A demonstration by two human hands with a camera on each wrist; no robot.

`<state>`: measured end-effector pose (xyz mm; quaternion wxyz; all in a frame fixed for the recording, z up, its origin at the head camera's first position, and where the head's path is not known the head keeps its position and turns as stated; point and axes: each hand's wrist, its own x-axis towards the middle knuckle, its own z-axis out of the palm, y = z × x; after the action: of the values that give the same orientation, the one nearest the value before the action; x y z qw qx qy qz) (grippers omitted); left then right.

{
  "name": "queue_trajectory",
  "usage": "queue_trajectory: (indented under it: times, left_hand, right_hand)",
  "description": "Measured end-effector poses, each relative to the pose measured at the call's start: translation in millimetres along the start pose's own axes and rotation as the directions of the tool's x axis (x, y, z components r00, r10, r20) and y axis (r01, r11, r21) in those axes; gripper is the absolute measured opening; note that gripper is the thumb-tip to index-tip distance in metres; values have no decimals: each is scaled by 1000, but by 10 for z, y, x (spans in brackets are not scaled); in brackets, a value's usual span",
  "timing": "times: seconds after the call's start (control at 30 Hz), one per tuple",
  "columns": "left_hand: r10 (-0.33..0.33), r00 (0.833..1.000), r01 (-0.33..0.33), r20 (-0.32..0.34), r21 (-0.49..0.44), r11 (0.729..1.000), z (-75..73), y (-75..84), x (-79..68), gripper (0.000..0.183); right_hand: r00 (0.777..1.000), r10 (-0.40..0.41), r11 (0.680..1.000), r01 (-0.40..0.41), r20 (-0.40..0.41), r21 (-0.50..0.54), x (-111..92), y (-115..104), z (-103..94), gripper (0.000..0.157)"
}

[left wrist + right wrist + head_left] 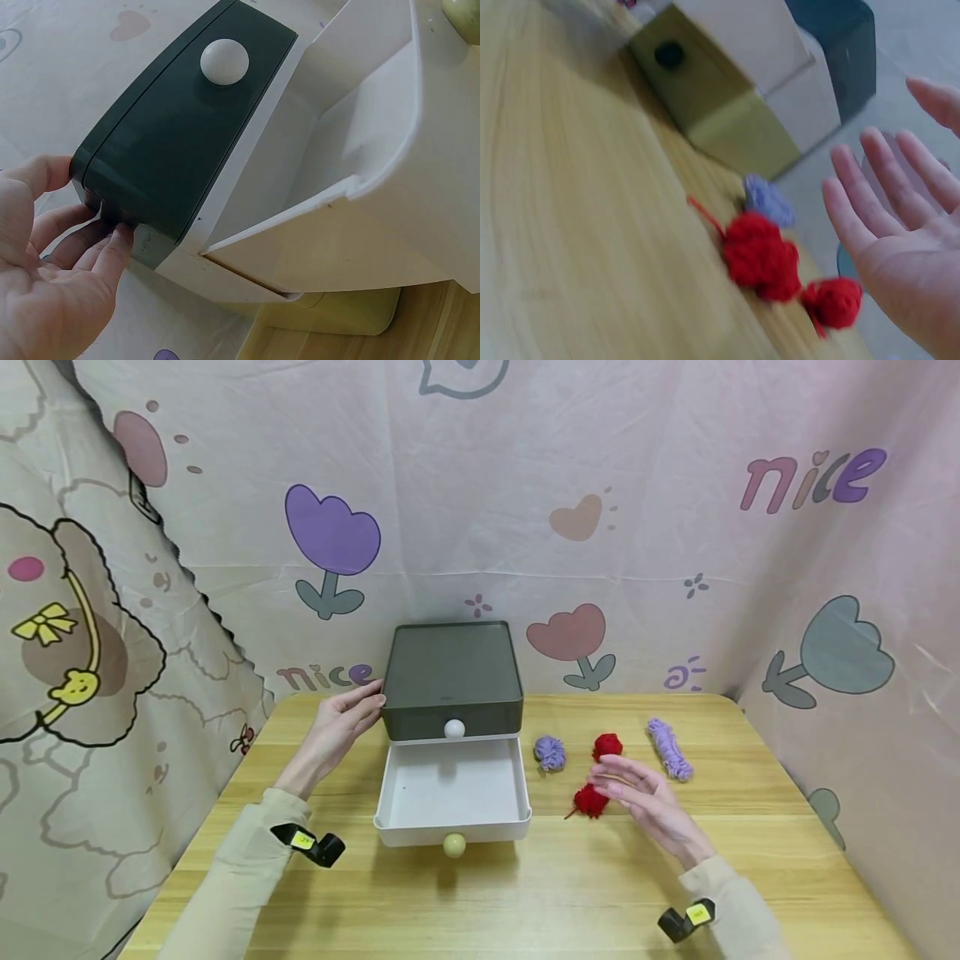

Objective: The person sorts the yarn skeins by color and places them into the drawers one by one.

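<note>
A small drawer cabinet [453,668] stands on the table, its top tier dark green with a white knob [224,61]. Below it, a white drawer [453,777] is pulled out and looks bare inside; a pale yellow knob [454,845] is on its front. My left hand [341,727] rests its fingers against the left side of the dark green tier. My right hand [648,802] hovers with fingers extended, holding nothing, by two red yarn balls [761,255]. A purple yarn ball [550,753] lies between them and the cabinet.
A twisted purple yarn skein [670,749] lies right of the red balls. The cabinet's lowest, yellow tier [731,124] has a dark knob. A printed cloth [465,485] hangs behind the wooden table [570,893].
</note>
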<state>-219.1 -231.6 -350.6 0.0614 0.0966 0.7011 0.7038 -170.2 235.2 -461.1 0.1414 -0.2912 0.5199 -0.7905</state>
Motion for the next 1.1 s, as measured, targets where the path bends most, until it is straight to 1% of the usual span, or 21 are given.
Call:
queue_trajectory:
  times: [0.1,0.2,0.3,0.43,0.5,0.63,0.8,0.87,0.93,1.03,1.1]
  left_hand:
    - [0,1000,0,2,-3,1000,0,3,-2,57]
    - [-2,1000,2,3,-8,1000,-1,3,-3,57]
    - [1,1000,-1,1,-12,1000,0,2,-1,57]
    - [2,1000,-2,-1,-9,1000,1,2,-1,57]
    - [-1,1000,1,-2,-5,1000,2,2,-2,57]
    - [-1,1000,1,-3,1,1000,2,1,-1,57]
    - [-2,1000,2,-7,-4,1000,5,5,0,57]
    - [-4,1000,4,-8,-5,1000,6,6,0,57]
    - [-4,1000,3,-8,-8,1000,9,7,0,57]
    - [-3,1000,2,-7,-9,1000,11,6,-1,57]
    - [-2,1000,2,-7,-7,1000,11,4,-1,57]
  right_hand:
    - [993,-5,993,-9,-116,-117,-44,37,-77,49]
    - [983,3,969,-49,-183,-242,-80,126,-159,54]
    - [976,21,937,-95,-217,-337,-84,191,-181,61]
    - [968,50,886,-157,-247,-436,-65,240,-155,67]
    - [962,58,857,-185,-266,-482,-60,266,-149,69]
    - [956,50,797,-212,-288,-565,-41,305,-141,71]
    - [941,59,681,-281,-332,-676,-3,333,-132,70]
    - [940,50,631,-291,-337,-719,7,357,-136,70]
    - [943,36,583,-290,-332,-759,14,385,-142,70]
    - [951,1,522,-265,-311,-811,18,430,-161,72]
    - [955,-14,490,-253,-298,-834,20,446,-172,73]
